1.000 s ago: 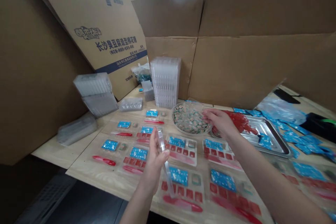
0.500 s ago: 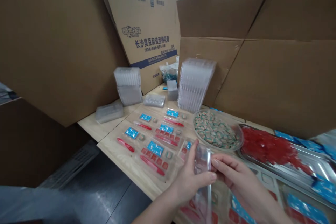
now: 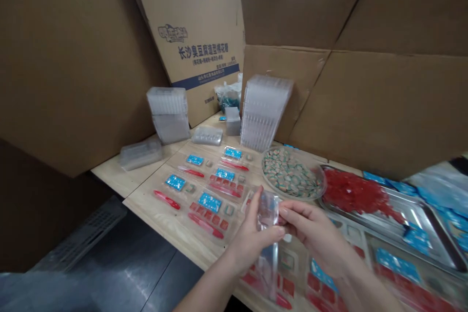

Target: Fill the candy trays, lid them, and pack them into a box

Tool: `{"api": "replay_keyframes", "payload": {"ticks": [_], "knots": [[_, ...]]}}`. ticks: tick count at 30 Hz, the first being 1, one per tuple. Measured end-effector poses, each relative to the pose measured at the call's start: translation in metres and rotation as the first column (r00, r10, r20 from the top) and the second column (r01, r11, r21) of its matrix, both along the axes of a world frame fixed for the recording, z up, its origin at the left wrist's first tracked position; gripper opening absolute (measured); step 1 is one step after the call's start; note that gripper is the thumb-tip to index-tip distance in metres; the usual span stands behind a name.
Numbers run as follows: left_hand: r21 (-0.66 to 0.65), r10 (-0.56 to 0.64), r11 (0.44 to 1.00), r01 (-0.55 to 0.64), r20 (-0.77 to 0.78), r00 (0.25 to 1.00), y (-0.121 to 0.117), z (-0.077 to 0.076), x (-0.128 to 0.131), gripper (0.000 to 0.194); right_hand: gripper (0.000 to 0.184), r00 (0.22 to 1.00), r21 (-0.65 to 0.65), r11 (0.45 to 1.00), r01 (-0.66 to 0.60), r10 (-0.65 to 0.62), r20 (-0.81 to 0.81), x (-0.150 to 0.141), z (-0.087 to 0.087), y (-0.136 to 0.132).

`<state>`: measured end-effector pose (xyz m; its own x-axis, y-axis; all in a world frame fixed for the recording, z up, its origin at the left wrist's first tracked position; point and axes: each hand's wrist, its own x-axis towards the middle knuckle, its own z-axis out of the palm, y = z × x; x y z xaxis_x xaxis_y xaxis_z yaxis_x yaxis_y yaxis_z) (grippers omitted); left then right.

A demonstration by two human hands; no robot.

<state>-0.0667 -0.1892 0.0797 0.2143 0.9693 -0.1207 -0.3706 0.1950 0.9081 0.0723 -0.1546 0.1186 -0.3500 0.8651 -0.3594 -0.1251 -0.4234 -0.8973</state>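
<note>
The person's left hand (image 3: 252,239) and right hand (image 3: 314,236) are staying together, both clamping a clear plastic blister tray (image 3: 267,234) that is standing nearly upright above the plastic packs (image 3: 210,202). Open room is lying to the left, where the pale wooden table (image 3: 109,174) is ending at its front edge above a dark floor (image 3: 157,268). Behind, a cardboard carton (image 3: 204,24) is showing the printed words 长沙臭豆腐造型棉花糖. A glass bowl of candies (image 3: 292,173) and a steel tray (image 3: 413,200) with red pieces are sitting just beyond the right hand. Compared with the earlier frame, the view is shifting only slightly, and the hands are keeping the same hold.
</note>
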Motion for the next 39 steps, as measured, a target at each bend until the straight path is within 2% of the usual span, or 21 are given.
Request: {"api": "replay_keyframes", "payload": {"ticks": [5,9,11,14,16,18,20,21,23,24,25,26,28,29,30,32,33,35,37,38,39], "knots": [[-0.017,0.035,0.999,-0.033,0.156,0.987,0.001,-0.006,0.003,0.089,0.027,0.996,-0.013,1.000,0.013,-0.014,-0.083,-0.003,0.000,-0.003],[-0.101,0.110,0.991,-0.083,0.307,0.945,0.005,-0.004,-0.006,0.079,0.024,0.992,0.013,0.998,0.065,-0.063,-0.111,0.008,0.002,0.004],[-0.132,0.136,0.987,-0.090,0.404,0.905,0.009,-0.004,-0.017,0.078,0.024,0.982,0.046,0.985,0.168,-0.163,-0.098,0.022,0.004,0.018],[-0.113,0.077,0.993,-0.015,0.566,0.821,0.012,-0.006,-0.039,0.081,0.023,0.930,0.139,0.919,0.368,-0.362,-0.065,0.049,0.002,0.047],[-0.099,0.027,0.994,0.047,0.635,0.772,0.011,-0.010,-0.051,0.087,0.023,0.887,0.193,0.874,0.445,-0.461,0.042,0.065,-0.007,0.060],[-0.117,0.001,0.988,0.105,0.674,0.739,0.009,-0.014,-0.056,0.092,0.026,0.813,0.267,0.834,0.483,-0.540,0.217,0.075,-0.022,0.058],[-0.142,0.001,0.981,0.134,0.691,0.722,0.007,-0.017,-0.052,0.093,0.027,0.776,0.324,0.841,0.433,-0.530,0.341,0.075,-0.036,0.041],[-0.152,0.006,0.979,0.138,0.693,0.721,0.006,-0.018,-0.047,0.093,0.026,0.805,0.318,0.878,0.358,-0.463,0.372,0.072,-0.041,0.028],[-0.170,0.003,0.973,0.155,0.684,0.729,0.004,-0.017,-0.033,0.091,0.028,0.898,0.239,0.961,0.136,-0.221,0.380,0.061,-0.046,0.001],[-0.180,-0.011,0.967,0.182,0.679,0.734,0.003,-0.016,-0.024,0.090,0.030,0.922,0.212,0.977,0.036,-0.114,0.369,0.055,-0.046,-0.012],[-0.192,-0.035,0.956,0.222,0.676,0.736,0.002,-0.015,-0.015,0.090,0.030,0.929,0.219,0.975,-0.017,-0.066,0.364,0.051,-0.045,-0.023],[-0.203,-0.065,0.942,0.268,0.673,0.737,0.000,-0.014,-0.006,0.089,0.029,0.928,0.253,0.967,-0.017,-0.079,0.364,0.048,-0.044,-0.032],[-0.201,-0.105,0.930,0.308,0.657,0.747,-0.006,-0.011,0.012,0.090,0.028,0.921,0.305,0.949,0.074,-0.183,0.344,0.048,-0.043,-0.046],[-0.184,-0.098,0.944,0.273,0.636,0.766,-0.009,-0.010,0.021,0.088,0.029,0.925,0.278,0.953,0.122,-0.210,0.315,0.051,-0.043,-0.053],[-0.154,-0.066,0.968,0.197,0.606,0.793,-0.012,-0.010,0.031,0.086,0.031,0.942,0.201,0.969,0.145,-0.198,0.272,0.054,-0.044,-0.059],[-0.050,0.045,0.998,-0.021,0.530,0.847,-0.019,-0.010,0.049,0.084,0.036,0.985,-0.021,0.993,0.112,-0.108,0.135,0.063,-0.045,-0.071],[0.019,0.095,0.993,-0.120,0.488,0.868,-0.023,-0.011,0.057,0.086,0.038,0.995,-0.111,0.990,0.088,-0.081,0.063,0.067,-0.046,-0.076],[0.180,0.124,0.963,-0.201,0.365,0.923,-0.031,-0.015,0.072,0.096,0.042,0.992,-0.195,0.974,0.117,-0.122,-0.013,0.079,-0.048,-0.081],[0.336,0.119,0.928,-0.161,0.141,0.983,-0.040,-0.022,0.079,0.106,0.042,0.974,-0.164,0.960,0.226,-0.222,0.043,0.097,-0.053,-0.079],[0.412,0.151,0.901,-0.134,-0.008,0.989,-0.045,-0.025,0.080,0.109,0.040,0.960,-0.114,0.956,0.270,-0.258,0.110,0.109,-0.057,-0.077],[0.488,0.228,0.864,-0.120,-0.168,0.959,-0.050,-0.030,0.079,0.108,0.038,0.942,-0.044,0.957,0.286,-0.272,0.196,0.122,-0.061,-0.074]]}}
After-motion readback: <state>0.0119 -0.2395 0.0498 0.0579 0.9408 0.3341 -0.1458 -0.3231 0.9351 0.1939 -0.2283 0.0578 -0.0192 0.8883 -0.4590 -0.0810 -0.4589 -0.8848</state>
